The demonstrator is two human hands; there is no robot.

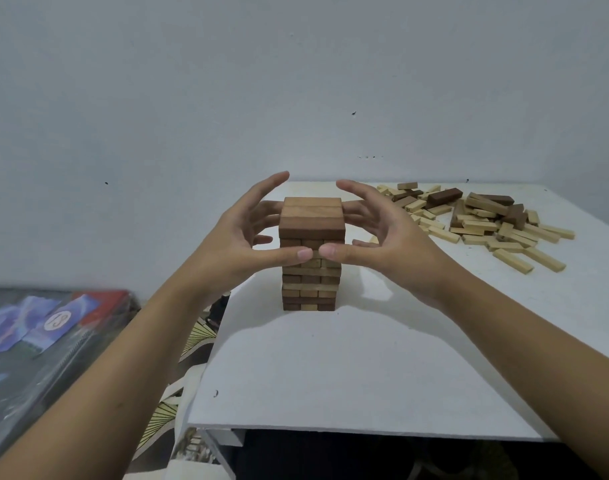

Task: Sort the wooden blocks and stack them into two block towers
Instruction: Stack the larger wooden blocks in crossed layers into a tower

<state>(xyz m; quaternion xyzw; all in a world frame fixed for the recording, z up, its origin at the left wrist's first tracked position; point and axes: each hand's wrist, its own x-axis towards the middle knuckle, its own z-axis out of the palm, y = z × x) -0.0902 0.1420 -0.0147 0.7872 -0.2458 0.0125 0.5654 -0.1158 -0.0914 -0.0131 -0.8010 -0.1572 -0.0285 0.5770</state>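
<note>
Head view looks down at a single tower (311, 220) of wooden blocks standing upright near the left side of a white table (330, 368). Its top layers are reddish brown, three blocks laid side by side; lower down, brown and pale blocks are mixed, and the layers cross each other in turn.

Both hands flank the tower at its upper half. The left hand (240, 233) is spread wide on the left side and the right hand (382, 233) mirrors it on the right. The two thumbs (296, 253) meet almost tip to tip on the tower's front face, just below the dark top layers. The other fingers are fairly straight and fanned out, reaching past the sides towards the back; whether they touch the wood there cannot be told. Neither hand is curled round a block.

A heap of loose blocks (486, 220) lies well apart at the far right of the table, mostly pale with a few dark brown ones (445, 196) among them.

Behind the table rises a plain pale wall (192, 81) with a few small dark marks. Left of the table, lower down, lies a flat pack (47, 327) with a blue and red print under glossy wrap, and a patterned cloth (189, 344) shows between it and the table's edge.
</note>
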